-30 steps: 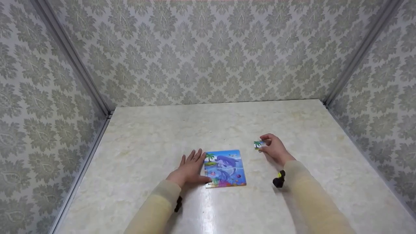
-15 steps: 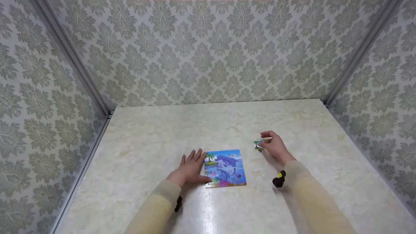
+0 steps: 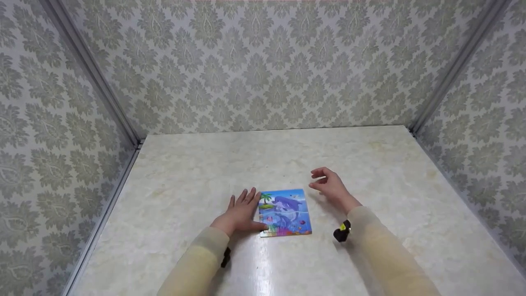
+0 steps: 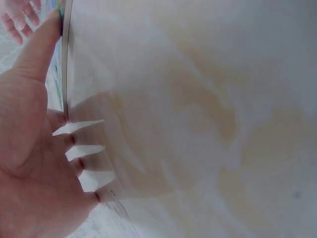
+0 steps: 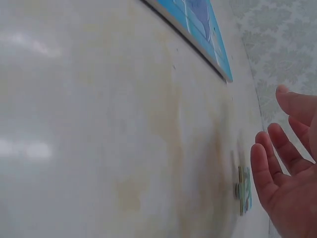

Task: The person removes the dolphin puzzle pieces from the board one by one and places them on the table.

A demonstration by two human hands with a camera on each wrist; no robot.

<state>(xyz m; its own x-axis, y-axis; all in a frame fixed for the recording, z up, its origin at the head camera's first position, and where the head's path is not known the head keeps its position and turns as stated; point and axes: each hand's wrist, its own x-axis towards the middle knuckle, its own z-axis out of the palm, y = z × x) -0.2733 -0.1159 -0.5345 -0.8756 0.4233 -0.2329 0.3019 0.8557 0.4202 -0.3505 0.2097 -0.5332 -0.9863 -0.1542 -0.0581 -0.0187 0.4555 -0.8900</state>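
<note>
Dolphin puzzle (image 3: 285,213) under the thumb of my spread left hand (image 3: 237,214); my loosely parted right hand (image 3: 335,190) has shifted toward it, leaving the small piece (image 5: 245,192) apparently unheld.

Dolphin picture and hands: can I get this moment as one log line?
left hand: touching dolphin picture | right hand: empty, above table | small piece: near right hand

Cream sleeves (image 3: 386,250), black wrist cameras (image 3: 341,234)
</note>
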